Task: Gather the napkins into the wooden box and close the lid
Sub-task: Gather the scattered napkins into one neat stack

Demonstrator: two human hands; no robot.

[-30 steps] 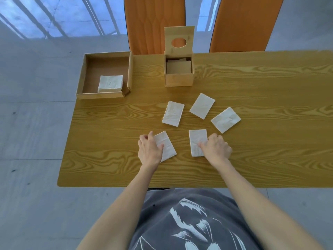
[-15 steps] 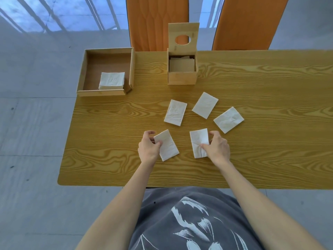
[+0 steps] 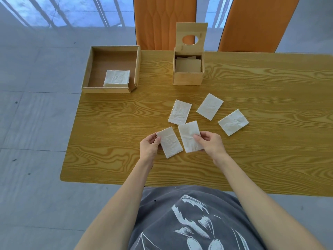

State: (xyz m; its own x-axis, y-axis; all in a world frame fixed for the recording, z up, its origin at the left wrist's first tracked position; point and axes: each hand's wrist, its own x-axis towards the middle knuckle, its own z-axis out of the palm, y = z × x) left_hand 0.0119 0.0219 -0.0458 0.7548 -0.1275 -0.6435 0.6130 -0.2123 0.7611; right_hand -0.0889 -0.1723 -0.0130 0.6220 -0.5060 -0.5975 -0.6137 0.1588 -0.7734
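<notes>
A small wooden box (image 3: 187, 78) stands at the table's far middle. Its lid (image 3: 191, 30), with a round hole, is raised upright, and napkins lie inside. My left hand (image 3: 150, 147) pinches a white folded napkin (image 3: 170, 143) by its left edge, lifted off the table. My right hand (image 3: 211, 144) grips a second napkin (image 3: 189, 135) by its right edge, close beside the first. Three more napkins lie flat beyond my hands: one (image 3: 179, 112) in the middle, one (image 3: 210, 106) further right, one (image 3: 233, 122) at the far right.
An open wooden tray (image 3: 110, 89) at the table's far left corner holds a stack of white napkins (image 3: 117, 78). Two orange chair backs (image 3: 164, 20) stand behind the wooden table (image 3: 270, 141). Grey tiled floor lies to the left.
Both hands have picked their napkins up off the table. The right hand has moved left, bringing its napkin close to the left one.
</notes>
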